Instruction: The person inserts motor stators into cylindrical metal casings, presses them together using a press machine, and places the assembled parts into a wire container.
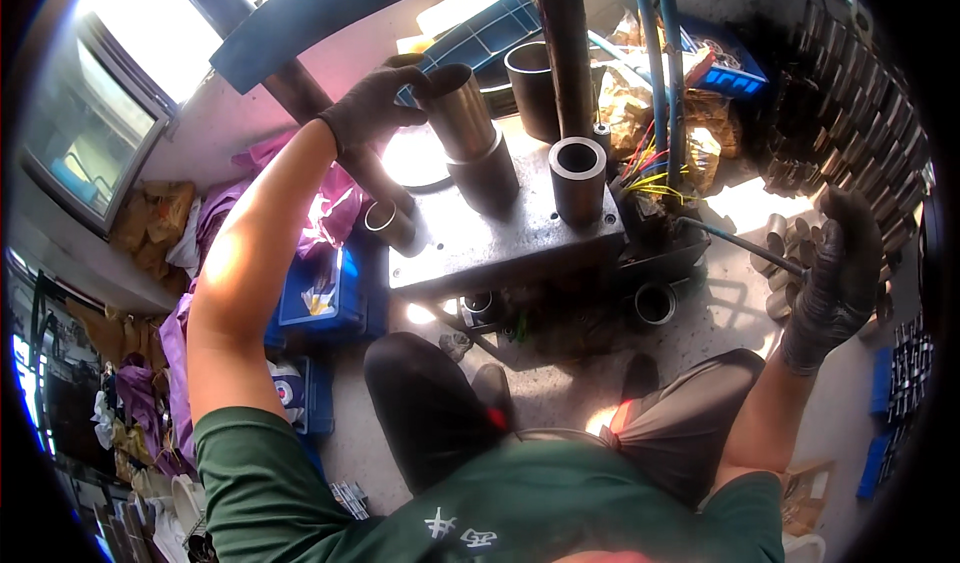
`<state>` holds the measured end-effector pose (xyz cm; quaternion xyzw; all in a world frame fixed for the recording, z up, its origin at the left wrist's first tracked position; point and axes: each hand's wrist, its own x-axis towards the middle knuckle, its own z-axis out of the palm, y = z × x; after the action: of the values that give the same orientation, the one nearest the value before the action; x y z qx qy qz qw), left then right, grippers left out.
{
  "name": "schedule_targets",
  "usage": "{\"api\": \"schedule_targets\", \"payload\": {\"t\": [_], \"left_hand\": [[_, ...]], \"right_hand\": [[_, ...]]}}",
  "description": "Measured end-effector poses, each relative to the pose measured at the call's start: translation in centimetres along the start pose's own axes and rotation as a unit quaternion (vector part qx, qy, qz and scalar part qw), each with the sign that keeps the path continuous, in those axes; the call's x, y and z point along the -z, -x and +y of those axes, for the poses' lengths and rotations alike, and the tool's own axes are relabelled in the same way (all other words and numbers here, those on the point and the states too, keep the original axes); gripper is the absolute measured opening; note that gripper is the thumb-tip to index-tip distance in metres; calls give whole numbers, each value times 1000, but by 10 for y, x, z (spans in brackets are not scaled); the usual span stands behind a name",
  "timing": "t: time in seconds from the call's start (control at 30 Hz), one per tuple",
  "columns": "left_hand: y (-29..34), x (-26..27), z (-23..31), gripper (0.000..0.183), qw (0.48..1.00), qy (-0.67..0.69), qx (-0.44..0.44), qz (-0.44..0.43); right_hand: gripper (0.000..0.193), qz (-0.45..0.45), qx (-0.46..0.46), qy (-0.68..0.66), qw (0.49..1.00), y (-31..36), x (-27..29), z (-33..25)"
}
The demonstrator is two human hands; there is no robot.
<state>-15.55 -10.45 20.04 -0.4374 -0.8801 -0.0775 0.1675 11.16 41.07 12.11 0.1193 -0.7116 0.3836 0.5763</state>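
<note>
Metal sleeve (462,113) stands end-up on a darker cylinder (486,175), over the middle of the steel bench (450,248).
Left hand (378,103), gloved, at the sleeve's upper rim above the bench; thumb and fingers spread, whether they clamp I cannot tell. Right hand (835,283), gloved, off the bench's right side, meets the end of a thin rod (740,245); cannot tell if its fingers close round it. Sleeve likely rigid, fairly heavy for its size, not fragile; its smooth wall may slip under a glove, more so if oily. Best hold, I judge: round the outer wall just below the rim, clear of the lower joint, where skin could pinch.
</note>
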Motion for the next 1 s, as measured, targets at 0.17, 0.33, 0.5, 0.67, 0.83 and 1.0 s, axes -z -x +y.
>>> {"api": "schedule_targets", "payload": {"t": [0.17, 0.33, 0.5, 0.67, 0.83, 1.0], "left_hand": [[2, -24, -7, 38, 949, 224, 199, -97], [0, -34, -3, 32, 901, 355, 245, -56], [9, -32, 28, 11, 919, 338, 177, 99], [37, -31, 114, 17, 980, 113, 147, 75], [90, -87, 154, 36, 974, -25, 180, 136], [98, -141, 189, 72, 959, 107, 212, 157]], "right_hand": [[37, -69, -32, -110, 991, 17, -17, -61], [48, -242, 18, -100, 965, 25, -61, -65], [75, -393, -120, -99, 906, 38, -98, -53], [90, -455, -160, -88, 872, 52, -114, -36], [87, -485, -264, -127, 824, 70, -130, -21], [76, -527, -214, -65, 820, 74, -137, -25]]}}
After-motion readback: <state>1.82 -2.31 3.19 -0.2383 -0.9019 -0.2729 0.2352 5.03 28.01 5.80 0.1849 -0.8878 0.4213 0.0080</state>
